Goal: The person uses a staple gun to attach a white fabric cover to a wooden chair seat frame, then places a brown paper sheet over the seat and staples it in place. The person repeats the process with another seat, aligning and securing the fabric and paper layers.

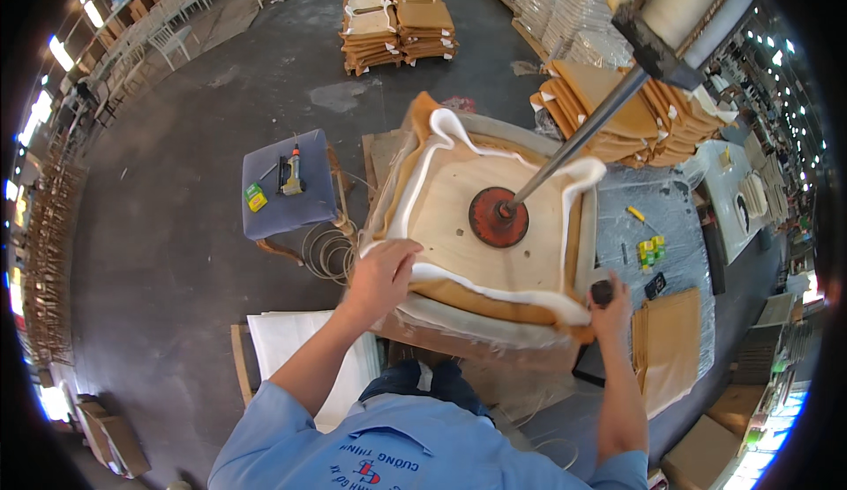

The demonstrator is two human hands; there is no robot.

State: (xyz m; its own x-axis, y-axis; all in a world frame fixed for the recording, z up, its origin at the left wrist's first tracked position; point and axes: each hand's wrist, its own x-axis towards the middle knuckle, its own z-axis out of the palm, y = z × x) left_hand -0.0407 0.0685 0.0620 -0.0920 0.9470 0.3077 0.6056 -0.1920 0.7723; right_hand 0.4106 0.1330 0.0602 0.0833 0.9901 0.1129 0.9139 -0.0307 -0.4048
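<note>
A chair seat lies upside down, its plywood board point(450, 194) ringed by white padding point(551, 300) and tan fabric point(468, 299). A red round press disc point(499, 216) bears on the middle of the board, at the end of a metal rod point(578, 135). My left hand point(384, 278) rests on the near left corner, fingers stretched over the padding and the board's edge. At the near right corner, my right hand point(610, 309) is closed round a black-knobbed handle point(602, 292). What lies under its fingers is hidden.
The press cylinder point(684, 18) hangs at upper right. A blue-grey stool point(287, 186) at left carries a staple gun point(289, 172); a coiled hose point(328, 252) lies beside it. A plastic-covered table point(675, 225) holds small boxes and a yellow-handled tool point(637, 215). Stacked tan seats point(609, 106) stand behind.
</note>
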